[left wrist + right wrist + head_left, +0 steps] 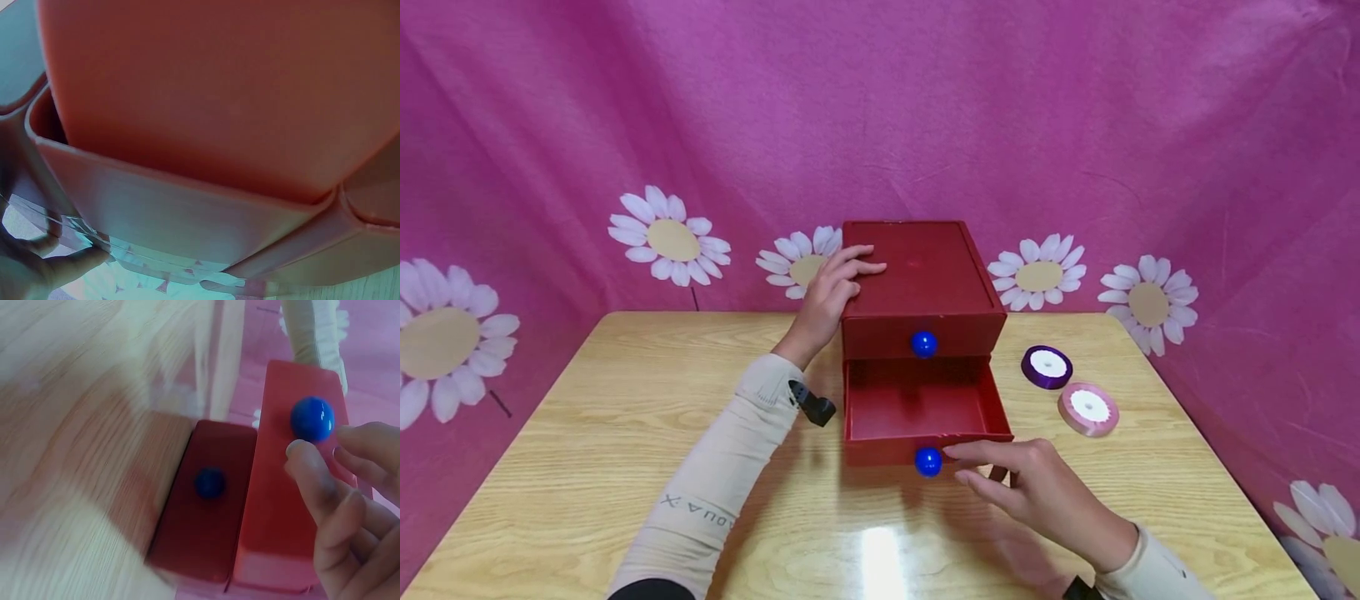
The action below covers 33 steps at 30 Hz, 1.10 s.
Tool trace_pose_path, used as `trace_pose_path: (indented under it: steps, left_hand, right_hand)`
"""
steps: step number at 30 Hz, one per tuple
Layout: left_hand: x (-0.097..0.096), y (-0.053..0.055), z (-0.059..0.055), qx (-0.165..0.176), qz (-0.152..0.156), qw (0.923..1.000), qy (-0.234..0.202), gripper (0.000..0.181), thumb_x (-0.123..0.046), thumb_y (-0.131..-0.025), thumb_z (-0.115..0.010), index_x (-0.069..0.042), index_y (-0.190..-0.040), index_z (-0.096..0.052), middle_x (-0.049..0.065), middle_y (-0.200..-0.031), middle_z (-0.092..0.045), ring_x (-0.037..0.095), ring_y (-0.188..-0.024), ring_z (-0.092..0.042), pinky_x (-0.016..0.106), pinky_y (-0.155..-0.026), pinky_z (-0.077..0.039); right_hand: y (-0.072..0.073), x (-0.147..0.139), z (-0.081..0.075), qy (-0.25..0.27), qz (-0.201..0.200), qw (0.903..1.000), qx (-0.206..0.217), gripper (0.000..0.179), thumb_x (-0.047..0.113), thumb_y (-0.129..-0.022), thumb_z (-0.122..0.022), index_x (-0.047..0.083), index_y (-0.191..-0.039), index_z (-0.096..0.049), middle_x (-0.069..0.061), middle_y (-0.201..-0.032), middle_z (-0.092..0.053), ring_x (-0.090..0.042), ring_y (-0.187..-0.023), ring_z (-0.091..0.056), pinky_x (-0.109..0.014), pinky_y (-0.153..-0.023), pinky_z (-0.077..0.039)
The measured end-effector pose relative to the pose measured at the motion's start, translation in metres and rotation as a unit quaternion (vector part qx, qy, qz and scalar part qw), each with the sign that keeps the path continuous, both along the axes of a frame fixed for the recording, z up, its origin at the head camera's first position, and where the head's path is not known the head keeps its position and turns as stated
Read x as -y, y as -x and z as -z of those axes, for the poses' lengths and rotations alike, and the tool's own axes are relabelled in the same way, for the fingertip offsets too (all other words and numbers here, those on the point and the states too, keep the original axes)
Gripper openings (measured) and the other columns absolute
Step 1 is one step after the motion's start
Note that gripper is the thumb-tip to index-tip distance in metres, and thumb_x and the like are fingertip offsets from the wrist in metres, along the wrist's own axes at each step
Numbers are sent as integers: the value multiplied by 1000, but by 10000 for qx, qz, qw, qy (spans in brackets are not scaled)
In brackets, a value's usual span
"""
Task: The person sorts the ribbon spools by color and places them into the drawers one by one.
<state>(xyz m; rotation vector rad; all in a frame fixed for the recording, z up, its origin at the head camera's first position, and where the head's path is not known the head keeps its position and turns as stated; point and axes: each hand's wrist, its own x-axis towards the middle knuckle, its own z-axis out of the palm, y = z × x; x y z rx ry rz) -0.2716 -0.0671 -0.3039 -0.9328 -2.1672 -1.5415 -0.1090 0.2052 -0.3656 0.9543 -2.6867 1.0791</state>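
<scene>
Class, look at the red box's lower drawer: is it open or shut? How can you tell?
Open. The lower drawer juts out beyond the upper drawer in the head view, baring its inside.

drawer box [928, 275] looked smooth, plastic-like, with a low sheen | round knobs [928, 462] were glossy and smooth | tabletop [662, 375] showed wood grain under a shiny finish | backdrop [895, 108] was matt cloth | ribbon rolls [1089, 409] had a satiny gloss | sleeves [700, 492] were matt stretch fabric
</scene>
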Motion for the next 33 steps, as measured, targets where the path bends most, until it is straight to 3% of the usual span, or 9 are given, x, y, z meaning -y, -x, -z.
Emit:
trace_pose_path:
  steps: [9,16,19,22,26,30,33]
  left_hand:
    - [-1,2,3,38,-4,10000,-37,45,3,-85,-34,7,-117,-65,21,-140,-46,33,-136,-32,48,-110,-20]
    - [1,30,26,-167,-59,9998,-62,46,-7,-86,-36,-7,-118,-69,7,-142,-48,18,-137,-32,43,-110,-21]
    - [1,36,31,-158,-84,9998,-28,47,-8,-86,-36,-11,-118,-70,2,-142,-48,14,-136,-32,43,-110,-21]
    - [1,36,32,-142,-102,9998,1,47,-9,-86,-35,-12,-118,-70,1,-142,-48,12,-136,-32,44,-110,-21]
    - [1,36,32,-122,-119,9999,-1,47,-8,-86,-36,-10,-118,-70,3,-142,-48,14,-137,-32,43,-111,-21]
    - [0,34,29,-175,-108,9998,-31,46,-2,-86,-36,-5,-118,-69,8,-142,-48,21,-137,-32,45,-110,-20]
    - [0,25,22,-180,-60,9998,-55,46,3,-85,-35,1,-117,-68,15,-141,-47,29,-137,-32,48,-110,-20]
  right_hand:
    - [-1,-38,13,-103,706,9973,-173,21,22,-83,-75,29,-103,-73,14,-86,-69,0,-58,-52,-22,-51,-47]
    - [13,-66,23,-232,1222,9921,-181,21,14,-80,-77,25,-97,-73,13,-87,-69,-2,-60,-55,-23,-53,-48]
    - [23,-78,28,-309,1530,9877,-128,22,11,-79,-77,21,-99,-73,9,-90,-71,-4,-64,-59,-24,-56,-50]
    - [33,-90,32,-453,1893,9809,-30,21,15,-80,-77,17,-101,-73,4,-94,-72,-8,-71,-63,-25,-61,-52]
    - [46,-105,40,-579,2236,9727,-207,23,16,-80,-78,13,-102,-72,-3,-96,-70,-16,-78,-66,-29,-65,-54]
    - [56,-119,46,-612,2527,9656,-72,28,14,-81,-76,11,-108,-68,-11,-107,-67,-28,-92,-65,-43,-75,-55]
    - [63,-130,51,-713,2748,9586,221,38,16,-83,-74,8,-119,-63,-20,-120,-61,-39,-109,-55,-56,-86,-48]
